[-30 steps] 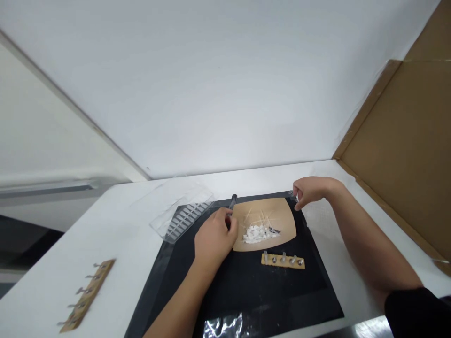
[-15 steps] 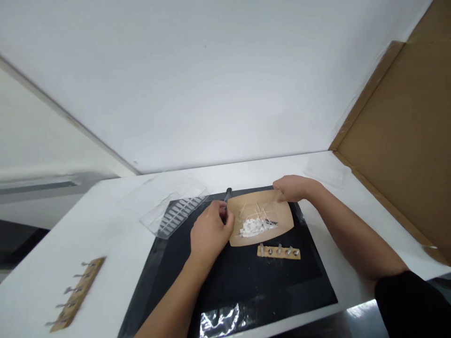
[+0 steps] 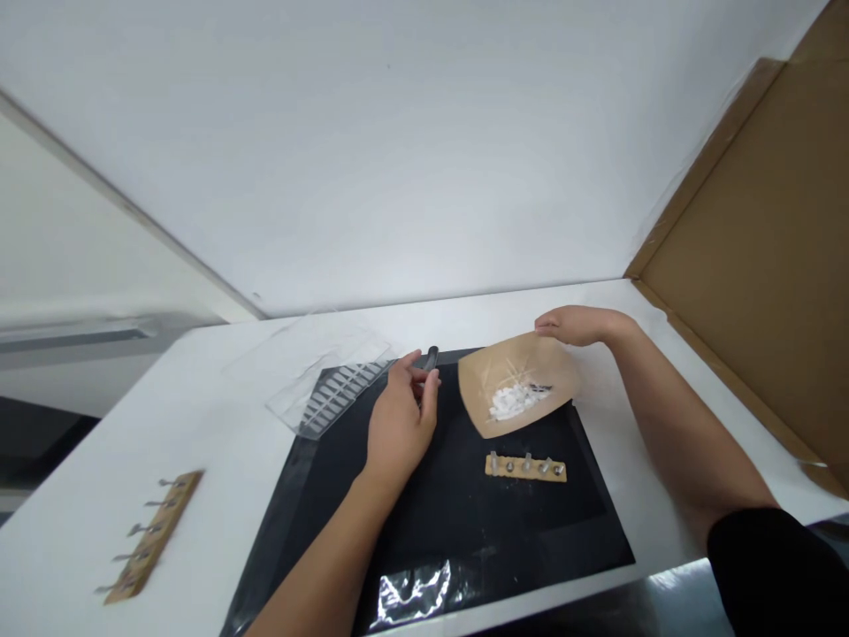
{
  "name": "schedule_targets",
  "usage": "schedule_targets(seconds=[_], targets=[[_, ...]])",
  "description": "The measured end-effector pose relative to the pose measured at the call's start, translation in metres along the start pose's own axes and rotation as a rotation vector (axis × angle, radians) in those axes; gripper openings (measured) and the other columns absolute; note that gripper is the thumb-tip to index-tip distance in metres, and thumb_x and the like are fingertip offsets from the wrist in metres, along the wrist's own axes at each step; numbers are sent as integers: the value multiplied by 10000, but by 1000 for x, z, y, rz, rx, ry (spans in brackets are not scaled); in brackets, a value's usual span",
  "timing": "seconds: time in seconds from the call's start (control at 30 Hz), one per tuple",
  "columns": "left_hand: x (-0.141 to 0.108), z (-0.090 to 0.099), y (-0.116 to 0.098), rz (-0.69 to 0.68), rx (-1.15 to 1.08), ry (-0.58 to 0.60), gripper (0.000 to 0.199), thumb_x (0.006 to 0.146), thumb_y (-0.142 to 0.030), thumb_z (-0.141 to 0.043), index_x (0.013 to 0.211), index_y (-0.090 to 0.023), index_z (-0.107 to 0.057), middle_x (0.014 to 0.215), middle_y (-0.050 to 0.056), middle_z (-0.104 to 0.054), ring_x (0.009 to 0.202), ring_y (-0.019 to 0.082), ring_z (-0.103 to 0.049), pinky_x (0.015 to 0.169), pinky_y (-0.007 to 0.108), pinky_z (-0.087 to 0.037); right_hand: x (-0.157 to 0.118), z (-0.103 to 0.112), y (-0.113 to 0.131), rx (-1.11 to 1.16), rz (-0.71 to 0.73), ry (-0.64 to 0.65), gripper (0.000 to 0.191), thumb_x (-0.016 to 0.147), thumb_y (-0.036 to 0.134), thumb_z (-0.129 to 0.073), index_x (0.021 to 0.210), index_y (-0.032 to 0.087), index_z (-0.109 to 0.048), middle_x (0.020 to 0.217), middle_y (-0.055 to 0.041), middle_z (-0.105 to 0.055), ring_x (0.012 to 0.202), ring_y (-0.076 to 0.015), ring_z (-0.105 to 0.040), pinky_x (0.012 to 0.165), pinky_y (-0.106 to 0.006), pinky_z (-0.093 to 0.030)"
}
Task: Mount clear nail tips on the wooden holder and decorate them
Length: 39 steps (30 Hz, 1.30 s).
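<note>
My left hand (image 3: 401, 425) is over the black mat (image 3: 438, 495), thumb and fingers apart. A dark, stick-like handle (image 3: 432, 356) shows just beyond its fingertips; the rest of it is hidden by the hand. My right hand (image 3: 571, 326) pinches the far right rim of a tan paper tray (image 3: 474, 389), which is tilted and slightly blurred. Inside lie a heap of white bits (image 3: 514, 401), several thin pale sticks and a few dark pieces. Just in front of the tray, a small wooden strip (image 3: 526, 468) carries several short metal and clear pegs.
A clear plastic sheet with rows of slots (image 3: 341, 394) overlaps the mat's far left corner. Another wooden strip with metal pegs (image 3: 156, 535) lies on the white table (image 3: 218, 495) at left. A cardboard panel (image 3: 762, 221) stands at right, and a white wall rises behind.
The paper tray has moved right and away, lifted and tilted by my right hand. My left hand has come off its near left edge, and its fingers have straightened.
</note>
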<state>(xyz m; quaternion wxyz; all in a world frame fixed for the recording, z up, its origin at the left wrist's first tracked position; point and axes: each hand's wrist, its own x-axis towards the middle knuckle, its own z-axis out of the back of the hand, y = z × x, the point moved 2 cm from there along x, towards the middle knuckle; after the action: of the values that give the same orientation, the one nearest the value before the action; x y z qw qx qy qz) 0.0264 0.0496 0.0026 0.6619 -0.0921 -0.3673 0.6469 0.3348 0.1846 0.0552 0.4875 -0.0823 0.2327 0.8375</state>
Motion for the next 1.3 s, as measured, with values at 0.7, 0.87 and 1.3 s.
schedule_targets(seconds=[0.7, 0.87, 1.3], targets=[[-3, -4, 9, 114, 558, 174, 372, 997, -421, -559, 1212, -132, -652, 1146, 153, -665, 1165, 361, -619, 959, 465, -573, -17, 18, -73, 31, -235, -105, 363, 988, 549, -513, 850, 240, -645, 900, -46, -709, 836, -235, -624, 701, -326, -415], [-3, -3, 12, 128, 568, 217, 384, 1013, -424, -522, 1188, -134, -703, 1154, 159, -661, 1168, 358, -618, 974, 456, -566, -3, 7, -44, 30, -164, -85, 366, 998, 536, -512, 840, 229, -634, 908, -54, -721, 800, -228, -627, 673, -321, -399], [0, -2, 17, 137, 518, 232, 295, 1016, -381, -504, 1136, -173, -675, 1131, 145, -665, 1132, 327, -637, 923, 421, -567, -20, 20, 1, 88, -98, -198, 245, 1026, 395, -519, 1058, 231, -698, 1110, -70, -785, 935, -227, -689, 741, -298, -472]])
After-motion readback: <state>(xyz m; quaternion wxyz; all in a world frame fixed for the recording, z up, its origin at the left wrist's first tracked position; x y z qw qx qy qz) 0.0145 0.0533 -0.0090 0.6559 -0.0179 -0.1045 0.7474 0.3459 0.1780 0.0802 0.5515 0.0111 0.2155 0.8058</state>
